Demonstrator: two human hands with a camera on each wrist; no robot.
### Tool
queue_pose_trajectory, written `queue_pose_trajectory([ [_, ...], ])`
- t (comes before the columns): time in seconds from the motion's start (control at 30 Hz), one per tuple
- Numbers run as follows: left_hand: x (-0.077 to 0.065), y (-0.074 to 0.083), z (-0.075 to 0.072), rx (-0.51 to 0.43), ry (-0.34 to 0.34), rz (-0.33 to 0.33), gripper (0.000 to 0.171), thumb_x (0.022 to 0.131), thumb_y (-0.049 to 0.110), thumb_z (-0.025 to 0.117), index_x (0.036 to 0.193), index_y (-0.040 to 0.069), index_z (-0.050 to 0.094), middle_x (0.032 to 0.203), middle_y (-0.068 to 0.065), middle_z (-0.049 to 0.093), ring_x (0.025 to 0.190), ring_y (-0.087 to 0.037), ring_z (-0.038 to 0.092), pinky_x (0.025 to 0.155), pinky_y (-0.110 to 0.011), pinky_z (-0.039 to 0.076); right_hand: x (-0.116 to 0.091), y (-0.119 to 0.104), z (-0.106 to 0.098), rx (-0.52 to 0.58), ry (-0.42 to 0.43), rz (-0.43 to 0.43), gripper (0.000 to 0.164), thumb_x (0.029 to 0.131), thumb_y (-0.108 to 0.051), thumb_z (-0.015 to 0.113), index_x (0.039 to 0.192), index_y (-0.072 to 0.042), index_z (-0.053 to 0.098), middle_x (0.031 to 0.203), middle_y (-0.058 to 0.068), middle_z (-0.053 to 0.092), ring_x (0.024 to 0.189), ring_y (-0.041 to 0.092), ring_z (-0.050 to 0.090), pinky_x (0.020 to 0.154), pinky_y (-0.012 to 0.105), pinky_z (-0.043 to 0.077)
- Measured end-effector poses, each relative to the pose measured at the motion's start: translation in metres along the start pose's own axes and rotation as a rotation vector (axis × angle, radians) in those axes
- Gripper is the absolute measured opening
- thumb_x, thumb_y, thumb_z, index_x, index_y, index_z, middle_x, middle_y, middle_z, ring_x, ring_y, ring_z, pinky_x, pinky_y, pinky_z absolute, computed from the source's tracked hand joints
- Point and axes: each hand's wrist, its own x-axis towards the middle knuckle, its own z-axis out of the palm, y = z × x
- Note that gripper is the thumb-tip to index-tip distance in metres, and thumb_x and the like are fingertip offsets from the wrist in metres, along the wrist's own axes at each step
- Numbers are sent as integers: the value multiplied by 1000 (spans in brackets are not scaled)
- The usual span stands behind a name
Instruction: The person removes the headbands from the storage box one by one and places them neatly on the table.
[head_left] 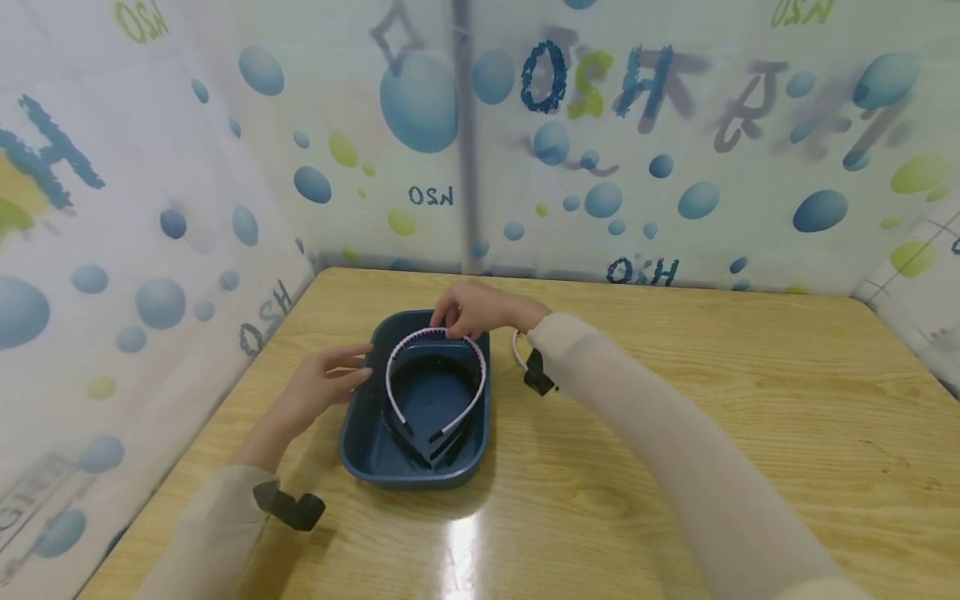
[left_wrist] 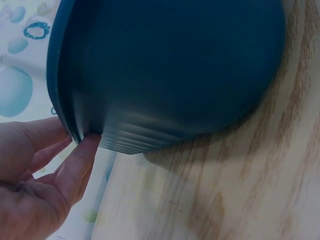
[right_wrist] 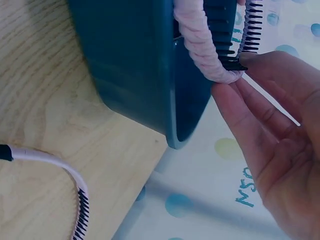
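Observation:
My right hand [head_left: 476, 308] pinches a pale pink headband [head_left: 389, 375] at the top of its curve, over the blue plastic tub [head_left: 352, 467]. In the right wrist view, the headband [right_wrist: 200, 45] shows a wrapped band with black comb teeth inside, thumb and fingertips on either side of it. Its dark-tipped ends point toward me. Lower in the tub lies a dark headband [head_left: 408, 450], partly covered by the pink one. My left hand [head_left: 318, 387] grips the tub's left rim, as the left wrist view shows, with thumb outside and fingers at the edge [left_wrist: 60, 110].
Another pink headband [right_wrist: 50, 159] lies on the wooden table [head_left: 675, 400] right of the tub, partly hidden behind my right wrist in the head view. A bubble-patterned sheet [head_left: 510, 167] hangs behind the table and along its left side.

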Motion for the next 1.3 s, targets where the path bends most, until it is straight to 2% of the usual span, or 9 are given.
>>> queue_pose_trajectory([
  [0.37,1,3,0,8,-3,-3,50,91,19,59,135,-1,43,121,-28,48,112,-39,48,81,-40,50,-8,-5,-9,-22,-13,-6,24,87,-3,59,110,-3,65,88,6,64,75,18,61,61,26,53],
  [0.67,2,-3,0,5,-6,3,51,91,20,60,134,0,43,121,-28,49,111,-38,49,79,-38,50,-19,-5,-14,-40,2,10,23,87,-3,60,109,-3,66,87,7,64,73,18,62,61,27,53],
  [0.97,0,-3,0,4,-7,8,50,91,20,59,135,0,43,122,-28,47,112,-40,48,80,-39,50,-33,3,-21,-13,19,65,24,86,-3,60,110,-2,65,92,10,65,83,18,62,64,28,53],
  [1.3,-3,1,0,-1,-10,21,50,92,17,57,135,-3,41,121,-29,47,113,-41,47,80,-38,50,-49,12,-27,-29,45,33,24,87,-2,59,110,-1,66,94,16,65,82,26,63,62,32,54],
])
